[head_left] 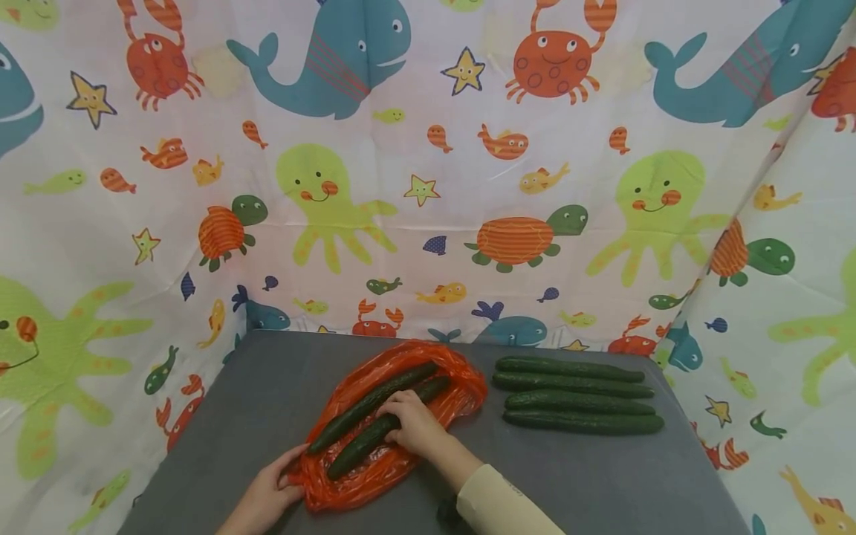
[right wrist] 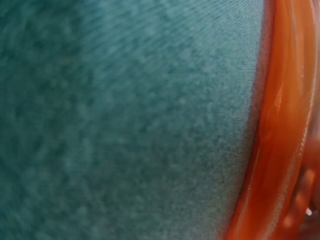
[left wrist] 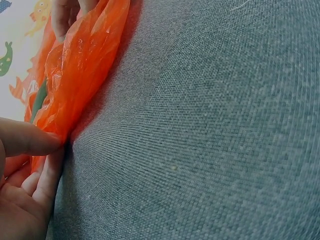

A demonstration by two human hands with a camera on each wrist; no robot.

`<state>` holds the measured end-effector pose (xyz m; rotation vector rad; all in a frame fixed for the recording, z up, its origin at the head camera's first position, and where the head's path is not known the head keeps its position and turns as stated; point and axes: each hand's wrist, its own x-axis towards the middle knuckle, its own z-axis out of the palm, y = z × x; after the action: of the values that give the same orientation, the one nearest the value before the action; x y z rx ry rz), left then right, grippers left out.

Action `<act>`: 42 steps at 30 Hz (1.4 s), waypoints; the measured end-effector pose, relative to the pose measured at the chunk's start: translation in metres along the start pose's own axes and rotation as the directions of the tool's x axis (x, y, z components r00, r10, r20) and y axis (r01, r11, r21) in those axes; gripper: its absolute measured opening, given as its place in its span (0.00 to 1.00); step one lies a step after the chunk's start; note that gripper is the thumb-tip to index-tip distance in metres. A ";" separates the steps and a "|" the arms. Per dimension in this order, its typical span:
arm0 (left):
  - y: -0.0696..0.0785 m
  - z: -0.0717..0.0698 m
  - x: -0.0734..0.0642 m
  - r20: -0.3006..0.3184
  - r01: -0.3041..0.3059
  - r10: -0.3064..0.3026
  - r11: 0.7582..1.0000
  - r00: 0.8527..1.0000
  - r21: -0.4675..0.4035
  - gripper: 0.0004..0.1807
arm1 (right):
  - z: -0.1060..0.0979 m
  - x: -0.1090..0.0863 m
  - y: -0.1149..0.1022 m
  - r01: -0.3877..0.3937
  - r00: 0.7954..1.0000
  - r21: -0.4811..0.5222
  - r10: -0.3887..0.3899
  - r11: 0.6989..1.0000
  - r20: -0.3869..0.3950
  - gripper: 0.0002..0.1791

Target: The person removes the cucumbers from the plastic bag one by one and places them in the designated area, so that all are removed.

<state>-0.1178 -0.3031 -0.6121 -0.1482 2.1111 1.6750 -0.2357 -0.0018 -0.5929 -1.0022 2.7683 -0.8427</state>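
An orange plastic bag lies spread on the grey table, with two long dark green cucumbers on it. My left hand pinches the bag's near left edge between thumb and fingers; the left wrist view shows the thumb pressed on the crumpled film. The fingers of my right hand curl over the middle of the nearer cucumber and grip it, hiding part of it. Beyond it lies the farther cucumber, alongside and slightly apart. In the right wrist view only the bag's edge shows clearly.
Several more cucumbers lie side by side on the grey table, right of the bag. A dark rounded object shows beside the right sleeve at the front. A sea-animal printed curtain encloses the back and sides.
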 end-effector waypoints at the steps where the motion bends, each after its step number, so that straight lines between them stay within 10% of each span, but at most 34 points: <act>1: 0.000 0.000 0.001 0.000 0.001 -0.001 1.000 1.000 0.000 0.45 | -0.001 0.000 0.000 0.001 1.000 -0.008 -0.001 1.000 0.003 0.21; 28: 0.002 -0.002 0.003 -0.029 0.067 -0.065 0.996 0.997 0.059 0.44 | -0.041 0.004 -0.042 0.041 0.982 0.039 -0.033 0.998 -0.187 0.20; 42: 0.001 0.000 0.001 -0.014 0.003 -0.003 0.999 1.000 0.037 0.45 | -0.071 -0.010 -0.076 -0.014 0.977 0.112 0.037 0.994 -0.210 0.21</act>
<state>-0.1194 -0.3031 -0.6118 -0.1519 2.1496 1.6368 -0.2019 -0.0106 -0.4944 -0.9054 2.8610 -1.1472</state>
